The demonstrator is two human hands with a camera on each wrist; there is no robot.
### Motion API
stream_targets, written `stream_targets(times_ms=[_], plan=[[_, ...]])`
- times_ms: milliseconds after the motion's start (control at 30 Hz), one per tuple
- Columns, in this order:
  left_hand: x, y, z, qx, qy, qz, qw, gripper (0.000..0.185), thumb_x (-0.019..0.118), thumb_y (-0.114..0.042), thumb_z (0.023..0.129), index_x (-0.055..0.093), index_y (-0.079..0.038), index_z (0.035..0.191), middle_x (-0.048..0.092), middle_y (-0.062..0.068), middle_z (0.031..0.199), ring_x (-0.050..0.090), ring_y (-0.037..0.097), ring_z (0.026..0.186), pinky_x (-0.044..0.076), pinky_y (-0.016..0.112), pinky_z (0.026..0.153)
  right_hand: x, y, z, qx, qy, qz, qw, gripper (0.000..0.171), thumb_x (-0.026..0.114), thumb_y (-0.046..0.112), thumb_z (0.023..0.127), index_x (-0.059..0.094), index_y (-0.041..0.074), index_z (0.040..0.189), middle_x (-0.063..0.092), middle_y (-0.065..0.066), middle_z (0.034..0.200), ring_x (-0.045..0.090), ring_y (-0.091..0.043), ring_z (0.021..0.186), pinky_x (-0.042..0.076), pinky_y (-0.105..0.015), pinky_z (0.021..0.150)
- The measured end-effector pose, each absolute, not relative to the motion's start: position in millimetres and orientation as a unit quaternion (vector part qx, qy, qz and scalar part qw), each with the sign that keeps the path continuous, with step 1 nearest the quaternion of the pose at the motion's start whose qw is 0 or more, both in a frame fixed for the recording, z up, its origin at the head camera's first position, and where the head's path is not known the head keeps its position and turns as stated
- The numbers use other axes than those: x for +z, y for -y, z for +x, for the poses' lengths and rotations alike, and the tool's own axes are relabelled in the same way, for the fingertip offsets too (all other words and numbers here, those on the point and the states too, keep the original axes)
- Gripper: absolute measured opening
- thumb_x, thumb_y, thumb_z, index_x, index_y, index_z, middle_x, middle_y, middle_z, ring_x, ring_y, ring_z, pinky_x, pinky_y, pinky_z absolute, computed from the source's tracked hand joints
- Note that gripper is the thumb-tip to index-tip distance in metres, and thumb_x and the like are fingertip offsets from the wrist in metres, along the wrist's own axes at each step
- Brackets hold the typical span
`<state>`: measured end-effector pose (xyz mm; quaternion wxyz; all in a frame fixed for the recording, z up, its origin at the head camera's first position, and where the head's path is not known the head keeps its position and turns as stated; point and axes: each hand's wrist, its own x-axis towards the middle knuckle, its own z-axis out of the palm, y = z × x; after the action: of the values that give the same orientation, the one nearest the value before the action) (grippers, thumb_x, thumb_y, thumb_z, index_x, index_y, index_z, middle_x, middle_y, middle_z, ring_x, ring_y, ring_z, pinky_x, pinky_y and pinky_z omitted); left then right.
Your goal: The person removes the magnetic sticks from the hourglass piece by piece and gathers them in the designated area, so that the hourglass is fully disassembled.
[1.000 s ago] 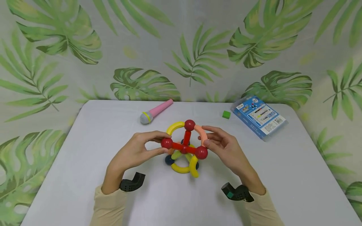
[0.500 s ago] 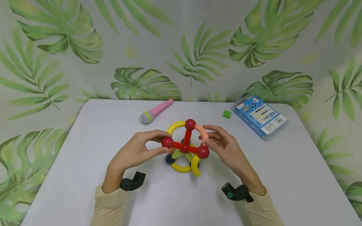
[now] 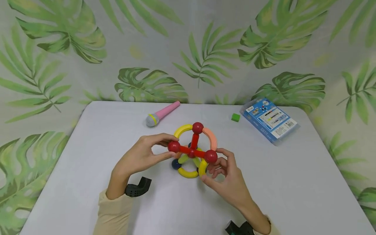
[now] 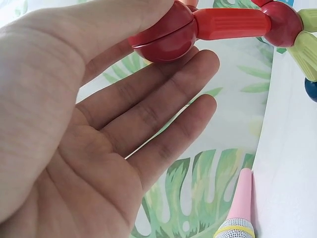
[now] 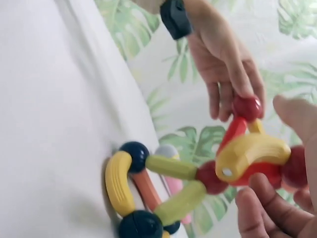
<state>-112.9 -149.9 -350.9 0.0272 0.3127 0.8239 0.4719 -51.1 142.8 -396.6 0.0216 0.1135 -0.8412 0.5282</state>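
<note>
A toy frame (image 3: 192, 150) of red, yellow, peach and dark blue rods, arcs and balls stands on the middle of the white table (image 3: 88, 156). My left hand (image 3: 170, 148) pinches the frame's left red ball (image 3: 173, 146) between thumb and forefinger; the left wrist view shows that ball (image 4: 166, 29) above my palm. My right hand (image 3: 210, 171) reaches in from the lower right. Its fingers curl round the yellow arc (image 3: 202, 167) under the right red ball (image 3: 211, 156). In the right wrist view, the yellow arc (image 5: 252, 153) lies between thumb and fingers.
A pink toy microphone (image 3: 163, 114) lies at the back centre. A small green cube (image 3: 235, 117) and a blue boxed pack (image 3: 270, 120) sit at the back right. A leaf-patterned cloth hangs behind the table.
My right hand left the peach arc at the upper right and dropped to the yellow arc at the frame's lower front. The left hand kept its hold on the red ball.
</note>
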Motion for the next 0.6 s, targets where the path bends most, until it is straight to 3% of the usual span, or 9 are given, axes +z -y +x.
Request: stream_targets(times_ms=[133, 300, 600], plan=[[-350.9, 148.8, -112.1, 0.467, -0.828, 0.311, 0.027, 0.041, 0.083, -0.023, 0.088, 0.069, -0.021, 0.126, 0.073, -0.013, 0.115, 0.069, 0.006, 0.104, 0.057, 0.034, 0.095, -396.9, -133.9, -48.5, 0.521, 0.845, 0.107, 0.061, 0.084, 0.092, 0.014, 0.078, 0.037, 0.01, 0.142, 0.069, 0.0, 0.088, 0.065, -0.016, 0.074, 0.059, -0.025, 0.072], [-351.7, 148.3, -111.2, 0.462, -0.831, 0.31, 0.021, 0.041, 0.084, -0.022, 0.088, 0.069, -0.02, 0.126, 0.073, -0.012, 0.114, 0.069, 0.006, 0.103, 0.057, 0.035, 0.095, -394.5, -130.3, -48.5, 0.524, 0.842, 0.097, 0.082, 0.078, 0.091, 0.008, 0.078, 0.04, 0.008, 0.137, 0.07, 0.0, 0.084, 0.063, -0.01, 0.069, 0.059, -0.024, 0.07], [-350.5, 148.5, -110.9, 0.456, -0.833, 0.312, 0.014, 0.041, 0.084, -0.022, 0.088, 0.069, -0.019, 0.126, 0.073, -0.011, 0.115, 0.07, 0.007, 0.103, 0.057, 0.033, 0.094, -393.3, -127.3, -47.2, 0.541, 0.83, 0.104, 0.092, 0.078, 0.09, 0.005, 0.079, 0.038, 0.007, 0.137, 0.076, -0.006, 0.102, 0.07, -0.013, 0.081, 0.059, -0.022, 0.081]])
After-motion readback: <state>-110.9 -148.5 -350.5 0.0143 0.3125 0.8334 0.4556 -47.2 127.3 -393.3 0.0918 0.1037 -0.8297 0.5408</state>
